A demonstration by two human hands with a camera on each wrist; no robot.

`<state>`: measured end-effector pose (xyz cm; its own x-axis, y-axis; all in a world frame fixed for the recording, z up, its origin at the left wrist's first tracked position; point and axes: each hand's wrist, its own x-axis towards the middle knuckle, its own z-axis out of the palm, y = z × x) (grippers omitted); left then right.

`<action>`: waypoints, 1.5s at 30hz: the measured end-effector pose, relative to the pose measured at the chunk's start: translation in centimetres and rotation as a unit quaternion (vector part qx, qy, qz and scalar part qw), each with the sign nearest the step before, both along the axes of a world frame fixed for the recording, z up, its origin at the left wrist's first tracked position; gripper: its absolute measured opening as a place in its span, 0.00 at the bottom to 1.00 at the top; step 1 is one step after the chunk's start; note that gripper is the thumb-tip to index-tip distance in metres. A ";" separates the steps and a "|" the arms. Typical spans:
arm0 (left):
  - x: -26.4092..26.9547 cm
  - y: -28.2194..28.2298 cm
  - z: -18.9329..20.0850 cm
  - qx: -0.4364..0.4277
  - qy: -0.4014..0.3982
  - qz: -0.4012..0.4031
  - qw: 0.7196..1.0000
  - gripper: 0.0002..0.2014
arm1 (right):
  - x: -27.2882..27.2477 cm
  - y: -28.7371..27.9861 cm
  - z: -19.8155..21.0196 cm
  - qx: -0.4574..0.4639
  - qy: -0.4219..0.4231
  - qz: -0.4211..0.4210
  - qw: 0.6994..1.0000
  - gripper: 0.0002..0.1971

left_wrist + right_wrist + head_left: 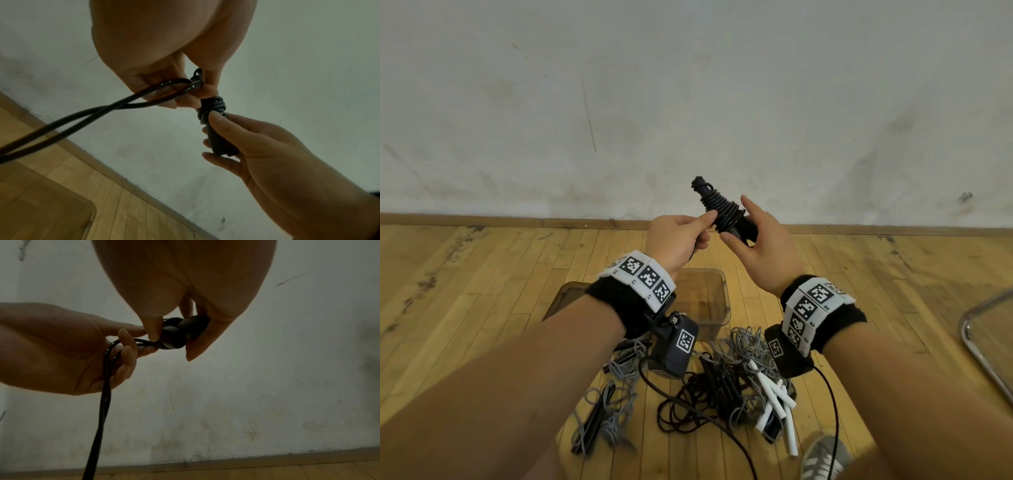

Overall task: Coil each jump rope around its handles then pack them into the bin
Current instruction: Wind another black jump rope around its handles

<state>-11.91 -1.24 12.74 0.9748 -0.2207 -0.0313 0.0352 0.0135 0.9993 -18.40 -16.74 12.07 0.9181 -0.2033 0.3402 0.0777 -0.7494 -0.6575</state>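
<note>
1. Right hand [763,246]: raised in front of the wall [688,85], above the bin [717,301]. Its fingers are curled round the lower part of two black handles [739,228] held side by side; the index finger points up past them. The left wrist view shows the thumb pressed on the lowest turns of the coil and three fingertips wrapped behind the handles.

2. Left hand [678,240]: level with the right, just beside it. Thumb and fingers pinch the black rope [115,105] right at the coil [724,210]. Two strands run together out of this grip, across the palm, and hang down towards the floor [500,291].

3. Coil: several tight turns of rope sit round the upper half of the handles, which tilt up and away to the left. The handle tips [700,181] stand clear above the turns. The rest of this rope is not wound.

4. Bin: clear plastic, on the floor below the hands, partly hidden by the left wrist. I cannot tell what it holds.

5. Pile [722,373]: loose jump ropes lie tangled on the floor just on the near side of the bin. Grey ropes, a dark rope, white handles [777,397] and black handles are mixed together, none coiled.

6. Other items: a lid [566,294] lies to the left of the bin, touching or just beside it. A metal frame [976,342] enters at the right edge. A shoe [825,455] shows at the bottom edge.

7. Both wrists carry black bands with printed markers [647,277].
</note>
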 end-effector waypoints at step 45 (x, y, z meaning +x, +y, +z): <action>-0.7 0.1 0.3 -0.039 0.054 -0.074 0.995 0.14 | -1.1 1.6 1.8 0.190 0.043 0.094 0.976 0.24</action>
<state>-12.65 -1.17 13.00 0.9231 -0.3681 -0.1111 0.1493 0.0769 0.9858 -19.55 -15.10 13.86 0.9733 -0.1258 0.1921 0.1215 -0.4279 -0.8956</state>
